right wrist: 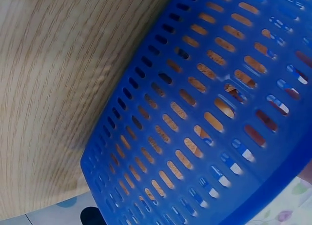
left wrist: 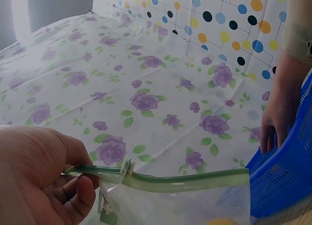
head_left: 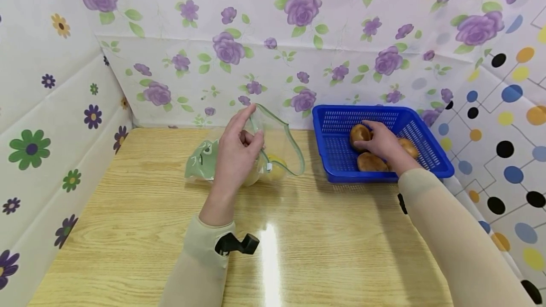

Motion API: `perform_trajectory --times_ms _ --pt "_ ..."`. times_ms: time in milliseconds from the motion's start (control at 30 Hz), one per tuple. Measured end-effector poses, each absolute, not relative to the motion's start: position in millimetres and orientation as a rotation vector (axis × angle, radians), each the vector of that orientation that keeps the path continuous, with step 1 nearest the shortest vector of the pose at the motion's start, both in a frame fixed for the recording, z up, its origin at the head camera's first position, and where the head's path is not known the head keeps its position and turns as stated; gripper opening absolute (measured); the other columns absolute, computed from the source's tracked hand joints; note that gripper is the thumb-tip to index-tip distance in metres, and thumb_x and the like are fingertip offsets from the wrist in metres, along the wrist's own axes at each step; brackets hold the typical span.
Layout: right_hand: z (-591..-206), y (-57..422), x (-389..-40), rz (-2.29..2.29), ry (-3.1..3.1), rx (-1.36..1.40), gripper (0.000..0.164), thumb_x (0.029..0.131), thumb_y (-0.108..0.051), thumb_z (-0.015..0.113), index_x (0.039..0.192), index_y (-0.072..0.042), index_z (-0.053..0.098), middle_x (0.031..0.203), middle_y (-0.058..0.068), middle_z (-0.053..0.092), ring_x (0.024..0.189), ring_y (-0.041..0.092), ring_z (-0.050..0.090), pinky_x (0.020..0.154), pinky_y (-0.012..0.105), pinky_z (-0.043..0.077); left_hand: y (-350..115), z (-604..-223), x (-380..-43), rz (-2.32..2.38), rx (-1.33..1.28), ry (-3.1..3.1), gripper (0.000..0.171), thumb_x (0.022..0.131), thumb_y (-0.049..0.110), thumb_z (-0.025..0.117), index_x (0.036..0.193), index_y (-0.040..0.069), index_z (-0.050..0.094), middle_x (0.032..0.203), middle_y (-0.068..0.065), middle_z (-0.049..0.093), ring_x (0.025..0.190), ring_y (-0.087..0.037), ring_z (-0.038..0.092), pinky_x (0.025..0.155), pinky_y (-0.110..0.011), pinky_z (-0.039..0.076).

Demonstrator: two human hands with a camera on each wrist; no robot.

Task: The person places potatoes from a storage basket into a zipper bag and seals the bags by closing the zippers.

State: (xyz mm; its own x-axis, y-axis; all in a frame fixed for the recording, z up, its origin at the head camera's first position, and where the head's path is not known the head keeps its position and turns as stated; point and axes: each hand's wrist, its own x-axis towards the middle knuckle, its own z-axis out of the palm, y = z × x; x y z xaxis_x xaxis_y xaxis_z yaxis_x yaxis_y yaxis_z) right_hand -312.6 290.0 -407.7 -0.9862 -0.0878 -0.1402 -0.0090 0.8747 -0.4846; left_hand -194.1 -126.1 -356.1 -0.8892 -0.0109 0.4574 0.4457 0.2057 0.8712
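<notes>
My left hand (head_left: 235,158) pinches the green-edged rim of a clear zip bag (head_left: 279,139) between thumb and fingers. The bag's mouth gapes to the right, and a white slider (left wrist: 127,167) sits on its zip in the left wrist view. Inside lie a yellow thing (head_left: 276,170) and something pale and round, partly hidden by the hand. Over in the blue basket (head_left: 386,176), my right hand (head_left: 381,142) grips a brown bread roll (head_left: 359,137). Another roll (head_left: 371,162) lies just below that hand. The basket wall (right wrist: 185,117) mostly hides the right hand in the right wrist view.
A third roll (head_left: 408,148) lies at the basket's right side. The basket stands on a wooden table (head_left: 315,245) near the flowered back wall (head_left: 264,56). A dotted sheet (head_left: 507,155) borders the right side, and a flowered one (head_left: 47,141) the left.
</notes>
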Motion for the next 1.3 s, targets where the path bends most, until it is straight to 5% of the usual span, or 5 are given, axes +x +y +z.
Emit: perform_trajectory --times_ms 433,700,1300 --pt "-416.9 297.5 -318.9 -0.740 2.896 -0.100 0.085 0.107 -0.029 0.076 0.171 0.002 0.031 0.170 0.036 0.032 0.153 0.059 0.032 0.121 0.073 0.032 -125.7 -356.7 -194.4 -1.721 -0.416 -2.117 0.062 0.106 0.001 0.067 0.165 0.014 0.054 0.162 0.000 0.053 0.066 -0.017 0.054 0.053 -0.021 0.043" --pt "-422.3 294.9 -323.0 -0.696 2.928 -0.162 0.082 0.105 -0.028 0.078 0.168 0.004 0.038 0.159 0.039 0.045 0.138 0.059 0.048 0.110 0.072 0.044 -125.9 -356.9 -194.2 -1.700 -0.410 -2.131 0.062 0.106 0.002 0.068 0.165 0.015 0.054 0.164 0.000 0.052 0.068 -0.017 0.054 0.054 -0.021 0.043" --pt "-424.3 281.1 -323.4 -0.794 2.909 -0.187 0.075 0.105 -0.018 0.077 0.167 0.003 0.040 0.160 0.037 0.043 0.140 0.056 0.046 0.114 0.072 0.041 -126.2 -357.5 -194.3 -1.706 -0.415 -2.129 0.062 0.106 0.002 0.067 0.165 0.014 0.054 0.164 -0.001 0.052 0.067 -0.017 0.053 0.054 -0.021 0.043"
